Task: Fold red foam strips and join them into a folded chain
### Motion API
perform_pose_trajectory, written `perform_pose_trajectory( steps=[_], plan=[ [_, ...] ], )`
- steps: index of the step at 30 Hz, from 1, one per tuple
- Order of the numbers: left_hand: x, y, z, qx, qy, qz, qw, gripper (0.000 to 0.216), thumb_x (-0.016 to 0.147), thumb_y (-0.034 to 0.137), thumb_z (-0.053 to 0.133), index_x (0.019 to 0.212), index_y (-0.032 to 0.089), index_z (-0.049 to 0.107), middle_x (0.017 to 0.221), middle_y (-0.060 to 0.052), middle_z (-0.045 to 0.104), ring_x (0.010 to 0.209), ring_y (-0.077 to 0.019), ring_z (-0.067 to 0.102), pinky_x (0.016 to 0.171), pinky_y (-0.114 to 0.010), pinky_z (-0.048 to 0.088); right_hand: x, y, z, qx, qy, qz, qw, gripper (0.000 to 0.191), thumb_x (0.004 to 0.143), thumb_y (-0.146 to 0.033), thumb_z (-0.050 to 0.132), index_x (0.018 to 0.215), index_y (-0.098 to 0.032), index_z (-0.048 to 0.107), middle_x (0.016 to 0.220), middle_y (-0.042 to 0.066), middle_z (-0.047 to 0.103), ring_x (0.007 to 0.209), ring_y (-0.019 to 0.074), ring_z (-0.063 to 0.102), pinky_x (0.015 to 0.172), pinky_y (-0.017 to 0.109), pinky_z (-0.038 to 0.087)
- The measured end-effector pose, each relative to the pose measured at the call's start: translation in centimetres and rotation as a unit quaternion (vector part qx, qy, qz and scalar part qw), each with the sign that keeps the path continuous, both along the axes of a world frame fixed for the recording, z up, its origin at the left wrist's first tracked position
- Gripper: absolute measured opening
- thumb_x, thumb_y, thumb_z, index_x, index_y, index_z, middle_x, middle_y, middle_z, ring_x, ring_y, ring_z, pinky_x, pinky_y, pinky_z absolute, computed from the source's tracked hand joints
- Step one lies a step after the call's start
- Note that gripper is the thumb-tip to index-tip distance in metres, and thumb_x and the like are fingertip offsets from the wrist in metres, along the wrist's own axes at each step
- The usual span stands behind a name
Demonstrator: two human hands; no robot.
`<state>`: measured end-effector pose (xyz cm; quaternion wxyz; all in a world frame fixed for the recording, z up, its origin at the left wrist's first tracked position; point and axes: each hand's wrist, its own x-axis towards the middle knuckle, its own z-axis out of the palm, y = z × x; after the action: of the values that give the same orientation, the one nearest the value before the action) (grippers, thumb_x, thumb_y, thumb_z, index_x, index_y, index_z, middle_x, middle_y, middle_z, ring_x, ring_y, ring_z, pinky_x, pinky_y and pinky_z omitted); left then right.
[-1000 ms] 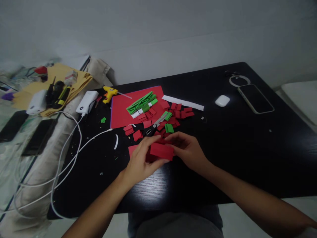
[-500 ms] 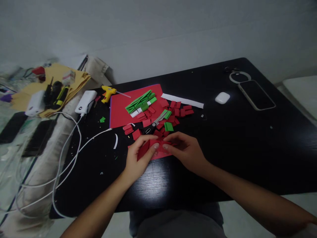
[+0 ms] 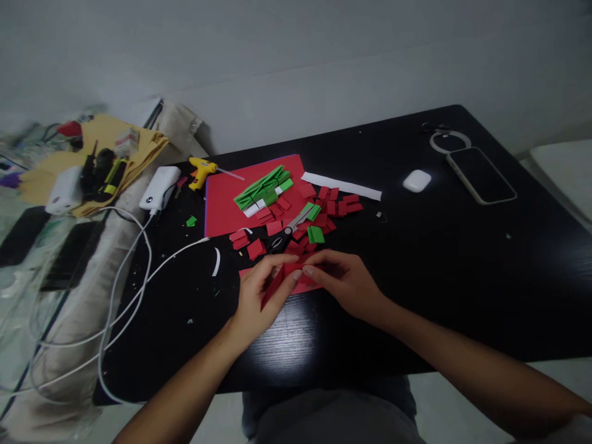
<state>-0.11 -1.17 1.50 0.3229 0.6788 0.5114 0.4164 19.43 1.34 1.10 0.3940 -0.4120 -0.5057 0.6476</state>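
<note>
Left hand (image 3: 259, 288) and right hand (image 3: 345, 282) pinch folded red paper (image 3: 292, 268) above the tabletop (image 3: 416, 277), towards its near edge.
Fold half hidden; uneven thumb pressure could skew or tear it. Loose red pieces (image 3: 330, 209) just beyond, scissors (image 3: 288, 230) among them, could scatter if brushed.

Both bare forearms (image 3: 194, 373) angle inward toward the scissors (image 3: 290, 230), the left hand (image 3: 251, 297) on their near side, the right hand (image 3: 350, 285) nearer too and off to their right. The wrists (image 3: 230, 336) look almost straight. On each hand the fingers (image 3: 272, 261) curl forward and the thumb reaches inward, pinching, both thumb tips close together on the scissors' near side
</note>
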Motion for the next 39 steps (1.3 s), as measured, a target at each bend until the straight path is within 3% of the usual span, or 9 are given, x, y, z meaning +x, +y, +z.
perform_pose_trajectory(
  steps=[16, 36, 39],
  plan=[
    [0.24, -0.07, 0.27, 0.013, 0.003, 0.007, 1.000, 0.010, 0.095, 0.022, 0.068, 0.104, 0.021, 0.074, 0.099, -0.003, 0.078, 0.089, -0.0164, 0.073, 0.081, -0.027, 0.058, -0.14, -0.29, 0.14, 0.070, -0.072, -0.031, 0.995, 0.008, 0.085, -0.029, 0.075, 0.088, -0.022, 0.078, 0.085, 0.002, 0.079, 0.076, 0.0173, 0.073, 0.072, 0.028, 0.058],
    [0.30, -0.06, 0.20, 0.035, 0.012, -0.013, 0.999, 0.011, 0.097, 0.021, 0.065, 0.104, 0.021, 0.074, 0.097, -0.005, 0.077, 0.086, -0.0176, 0.072, 0.081, -0.030, 0.058, -0.13, -0.47, -0.12, 0.071, -0.059, -0.033, 0.995, 0.007, 0.085, -0.029, 0.075, 0.087, -0.022, 0.077, 0.086, 0.001, 0.079, 0.077, 0.0174, 0.074, 0.073, 0.028, 0.059],
    [0.44, -0.16, 0.16, 0.020, 0.001, -0.002, 1.000, 0.016, 0.097, 0.024, 0.066, 0.111, 0.021, 0.071, 0.098, -0.005, 0.076, 0.086, -0.0173, 0.072, 0.079, -0.029, 0.058, -0.10, -0.53, -0.03, 0.082, -0.071, -0.037, 0.993, 0.006, 0.086, -0.028, 0.075, 0.088, -0.022, 0.077, 0.087, 0.002, 0.079, 0.079, 0.0182, 0.074, 0.074, 0.028, 0.059]
  ],
)
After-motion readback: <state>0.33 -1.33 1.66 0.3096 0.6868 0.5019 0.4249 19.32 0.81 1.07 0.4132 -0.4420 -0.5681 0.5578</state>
